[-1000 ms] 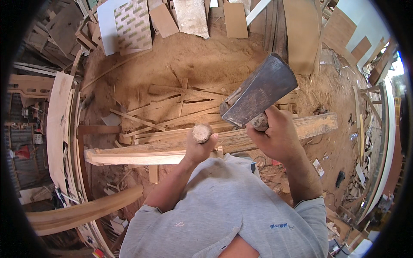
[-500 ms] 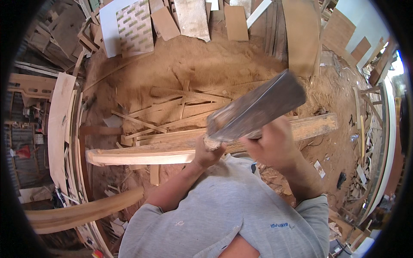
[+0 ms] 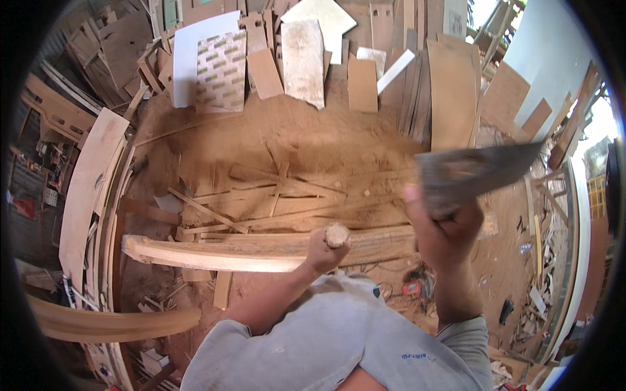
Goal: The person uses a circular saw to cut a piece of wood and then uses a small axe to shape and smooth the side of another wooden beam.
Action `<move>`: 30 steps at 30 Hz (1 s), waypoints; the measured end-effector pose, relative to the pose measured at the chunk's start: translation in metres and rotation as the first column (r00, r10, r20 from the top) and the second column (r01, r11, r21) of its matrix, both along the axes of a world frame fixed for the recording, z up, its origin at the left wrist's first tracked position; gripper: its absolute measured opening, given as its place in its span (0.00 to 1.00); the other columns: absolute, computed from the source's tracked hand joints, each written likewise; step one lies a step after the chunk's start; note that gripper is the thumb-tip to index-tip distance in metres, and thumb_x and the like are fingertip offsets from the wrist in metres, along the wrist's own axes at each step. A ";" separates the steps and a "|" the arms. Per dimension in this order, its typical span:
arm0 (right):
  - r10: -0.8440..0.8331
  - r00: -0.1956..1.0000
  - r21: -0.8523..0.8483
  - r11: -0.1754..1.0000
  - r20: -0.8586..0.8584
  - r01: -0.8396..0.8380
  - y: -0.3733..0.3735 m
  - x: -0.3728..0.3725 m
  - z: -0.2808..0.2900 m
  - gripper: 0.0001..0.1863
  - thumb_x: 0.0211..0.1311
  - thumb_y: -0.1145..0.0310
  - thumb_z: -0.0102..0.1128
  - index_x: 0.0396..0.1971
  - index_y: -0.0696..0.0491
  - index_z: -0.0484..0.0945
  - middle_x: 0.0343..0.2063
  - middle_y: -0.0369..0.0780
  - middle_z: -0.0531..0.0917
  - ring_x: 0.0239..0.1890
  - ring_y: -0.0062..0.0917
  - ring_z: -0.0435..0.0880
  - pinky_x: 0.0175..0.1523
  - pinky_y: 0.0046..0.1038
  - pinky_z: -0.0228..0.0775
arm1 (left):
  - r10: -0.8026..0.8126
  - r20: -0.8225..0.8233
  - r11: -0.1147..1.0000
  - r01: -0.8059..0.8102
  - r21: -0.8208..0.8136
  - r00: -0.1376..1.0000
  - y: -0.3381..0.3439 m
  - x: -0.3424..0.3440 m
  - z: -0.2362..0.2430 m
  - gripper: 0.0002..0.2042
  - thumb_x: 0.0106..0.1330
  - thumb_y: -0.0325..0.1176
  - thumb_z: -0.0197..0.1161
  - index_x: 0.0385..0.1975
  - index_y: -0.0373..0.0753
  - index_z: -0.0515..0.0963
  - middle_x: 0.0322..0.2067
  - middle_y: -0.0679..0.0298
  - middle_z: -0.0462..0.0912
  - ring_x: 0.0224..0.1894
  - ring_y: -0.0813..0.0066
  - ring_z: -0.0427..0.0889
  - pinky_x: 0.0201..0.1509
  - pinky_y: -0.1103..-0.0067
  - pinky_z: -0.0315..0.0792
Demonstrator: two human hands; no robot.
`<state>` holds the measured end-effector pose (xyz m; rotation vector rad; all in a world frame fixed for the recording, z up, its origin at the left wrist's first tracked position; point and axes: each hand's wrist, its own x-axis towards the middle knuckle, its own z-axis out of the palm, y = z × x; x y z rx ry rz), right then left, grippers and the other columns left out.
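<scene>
My left hand (image 3: 322, 255) is wrapped round a wooden stick (image 3: 336, 235), whose pale, rough round end points up; the rest of it is hidden below the fist. My right hand (image 3: 448, 238) is raised to the right, closed under a dark, heavy metal blade (image 3: 481, 174) that looks like an axe or adze head. Motion blurs the blade, and a brown patch shows on its thick end. The blade and the stick are well apart. Below the hands a long, slightly curved wooden beam (image 3: 208, 254) lies across the ground.
Thin wood strips (image 3: 280, 189) lie crossed on sawdust beyond the beam. A red power tool (image 3: 416, 287) sits on the ground near my right forearm. Boards (image 3: 303, 62) lean along the far side, long planks (image 3: 91, 189) stand at left, and a curved timber (image 3: 117, 324) juts in at lower left.
My right hand has swung the blade up and right, away from the stick's end. The left hand still holds the stick, at nearly the same place. The view has tilted up.
</scene>
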<state>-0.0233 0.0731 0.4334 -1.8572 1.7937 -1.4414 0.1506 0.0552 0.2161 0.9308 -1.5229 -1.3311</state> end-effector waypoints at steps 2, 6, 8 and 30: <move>-0.006 1.000 0.047 0.999 0.021 0.005 0.008 0.001 -0.018 0.07 0.56 0.73 0.70 0.33 0.56 0.81 0.27 0.44 0.85 0.28 0.37 0.86 0.34 0.35 0.78 | 0.005 -0.012 0.999 -0.006 -0.052 1.000 0.002 0.000 0.001 0.10 0.65 0.29 0.65 0.21 0.37 0.75 0.17 0.71 0.72 0.22 0.79 0.70 0.25 0.75 0.66; 0.401 0.726 0.477 0.871 -0.558 -0.115 0.031 0.001 -0.070 0.08 0.55 0.75 0.68 0.34 0.56 0.78 0.26 0.41 0.84 0.26 0.30 0.85 0.33 0.34 0.76 | 0.019 0.011 0.996 -0.018 -0.085 1.000 0.008 -0.003 -0.014 0.06 0.59 0.32 0.67 0.27 0.37 0.80 0.20 0.59 0.78 0.22 0.70 0.78 0.30 0.72 0.74; 0.371 0.774 0.499 0.863 -0.513 -0.083 0.023 0.001 -0.055 0.06 0.57 0.72 0.67 0.33 0.55 0.80 0.28 0.44 0.86 0.29 0.39 0.86 0.35 0.39 0.77 | 0.086 -0.027 0.989 -0.089 -0.115 0.996 0.013 -0.003 -0.018 0.06 0.59 0.32 0.67 0.26 0.37 0.79 0.20 0.59 0.77 0.22 0.70 0.76 0.29 0.72 0.73; 0.080 0.996 -0.091 0.992 -0.035 -0.082 0.041 0.000 -0.052 0.07 0.65 0.67 0.66 0.40 0.52 0.82 0.26 0.48 0.85 0.27 0.41 0.87 0.30 0.37 0.76 | 0.013 0.125 0.976 0.014 -0.216 0.992 0.010 0.001 -0.026 0.08 0.60 0.32 0.69 0.23 0.38 0.79 0.18 0.59 0.78 0.21 0.65 0.80 0.27 0.70 0.73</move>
